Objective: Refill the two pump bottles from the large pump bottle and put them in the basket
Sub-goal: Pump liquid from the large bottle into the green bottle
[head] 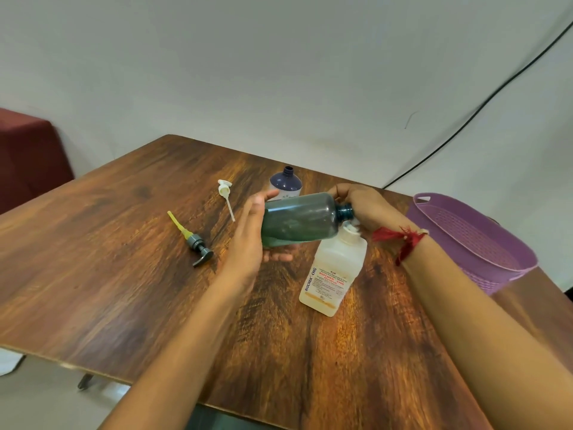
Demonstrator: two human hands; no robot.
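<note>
1. Both bare arms (186, 352) reach in from the bottom, over the brown wooden desk (108, 274).
2. A green bottle (299, 220) is up in the air above the middle of the desk. It lies on its side. Its long way runs left to right. Its open neck points to the right and its flat bottom points to the left.
3. The left hand (248, 240) cups the bottom end of the green bottle. Its thumb sits on top and its fingers go under.
4. The right hand (362, 206) curls round the neck end of the green bottle. A red thread (400, 238) is tied on that wrist.
5. A big white bottle (335, 268) stands on the desk just under the green bottle's neck. Its top is partly hidden by the right hand, so I cannot tell if the hand touches it.
6. A blue bottle (286, 183) stands behind the green one, with no top on.
7. A white pump (225, 193) and a grey pump (193, 240) with a yellow tube lie on the desk to the left, apart from each other.
8. A purple basket (474, 240) sits at the right edge of the desk.
</note>
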